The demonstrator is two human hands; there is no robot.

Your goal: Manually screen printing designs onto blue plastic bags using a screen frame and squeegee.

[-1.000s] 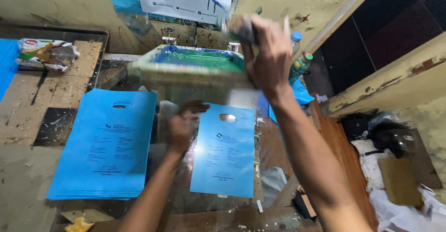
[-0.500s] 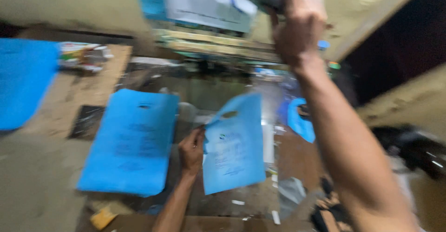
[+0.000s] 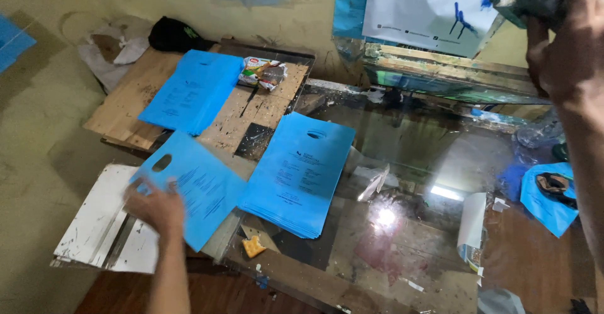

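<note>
the light is dim and warm, coming from above. its glare shows as a bright white spot and a pale bar on the glass tabletop (image 3: 402, 226), which also mirrors the room faintly. the right hand (image 3: 569, 50) at the top corner is dark, shaded and soft with blur. the left hand (image 3: 154, 204) is slightly smeared by motion. the blue bags (image 3: 296, 175) in the middle look sharp. edges bend outward a little, and the left wall falls into shadow.

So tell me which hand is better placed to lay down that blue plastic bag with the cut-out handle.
Left hand: it already grips the blue plastic bag; the right hand is raised, holding something.
</note>
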